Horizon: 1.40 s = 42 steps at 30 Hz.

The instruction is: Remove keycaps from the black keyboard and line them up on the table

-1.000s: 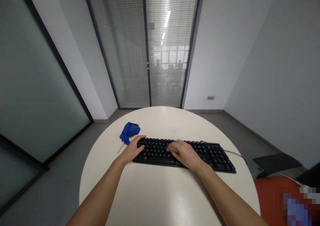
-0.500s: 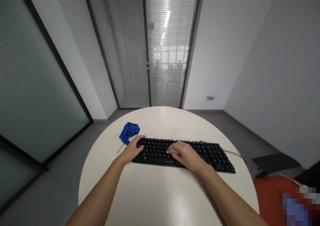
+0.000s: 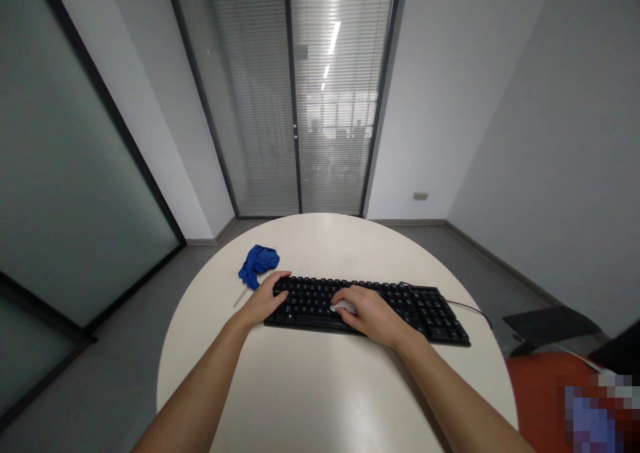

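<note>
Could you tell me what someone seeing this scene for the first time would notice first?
First the black keyboard across the middle of the round white table, with the left hand on its left end and the right hand pressing something small and white onto the keys. Next, the crumpled blue cloth beyond the left hand.

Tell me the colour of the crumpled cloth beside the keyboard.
Bright blue. The cloth lies on the white table, clearest in the head view.
</note>
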{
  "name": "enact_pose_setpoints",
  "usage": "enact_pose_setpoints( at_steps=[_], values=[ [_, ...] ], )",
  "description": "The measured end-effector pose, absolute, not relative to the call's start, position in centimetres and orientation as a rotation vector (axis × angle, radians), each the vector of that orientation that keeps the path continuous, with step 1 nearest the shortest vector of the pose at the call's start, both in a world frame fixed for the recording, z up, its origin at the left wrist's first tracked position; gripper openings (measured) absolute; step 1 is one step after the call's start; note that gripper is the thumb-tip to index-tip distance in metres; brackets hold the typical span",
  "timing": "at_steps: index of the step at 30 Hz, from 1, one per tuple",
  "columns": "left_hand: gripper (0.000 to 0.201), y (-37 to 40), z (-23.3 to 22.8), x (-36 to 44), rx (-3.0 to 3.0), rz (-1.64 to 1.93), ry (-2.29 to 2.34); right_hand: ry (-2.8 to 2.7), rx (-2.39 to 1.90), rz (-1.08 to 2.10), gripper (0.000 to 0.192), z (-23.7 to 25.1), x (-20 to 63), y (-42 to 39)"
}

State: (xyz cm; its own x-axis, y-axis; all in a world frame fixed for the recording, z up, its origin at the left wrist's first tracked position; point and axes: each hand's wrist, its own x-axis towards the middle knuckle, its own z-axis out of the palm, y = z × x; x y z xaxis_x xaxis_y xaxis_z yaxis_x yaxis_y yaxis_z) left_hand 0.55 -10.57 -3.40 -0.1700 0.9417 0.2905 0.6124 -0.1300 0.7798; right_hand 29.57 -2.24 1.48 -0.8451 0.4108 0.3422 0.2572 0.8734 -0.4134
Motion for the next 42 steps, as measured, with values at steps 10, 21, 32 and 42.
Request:
enact_pose_setpoints(
  at_steps=[10, 21, 32, 42],
  values=[
    [0.045, -10.6, -3.3, 0.6, 1.730, 1.205, 1.775, -2.676, -0.476, 0.519, 0.024, 2.0, 29.6, -2.4],
    [0.046, -10.5, -3.7, 0.4, 1.751, 1.202, 1.772, -2.717, -0.210, 0.478, 0.020, 1.7, 27.4, -4.5],
    [0.046, -10.7, -3.3, 0.2, 1.750, 1.166, 1.787, -2.731, -0.572, 0.723, 0.026, 2.7, 31.1, -1.3],
    [0.050, -10.7, -3.1, 0.2, 1.679, 1.199, 1.819, -2.727, -0.638, 0.813, 0.027, 3.0, 31.5, -1.1]
  ],
)
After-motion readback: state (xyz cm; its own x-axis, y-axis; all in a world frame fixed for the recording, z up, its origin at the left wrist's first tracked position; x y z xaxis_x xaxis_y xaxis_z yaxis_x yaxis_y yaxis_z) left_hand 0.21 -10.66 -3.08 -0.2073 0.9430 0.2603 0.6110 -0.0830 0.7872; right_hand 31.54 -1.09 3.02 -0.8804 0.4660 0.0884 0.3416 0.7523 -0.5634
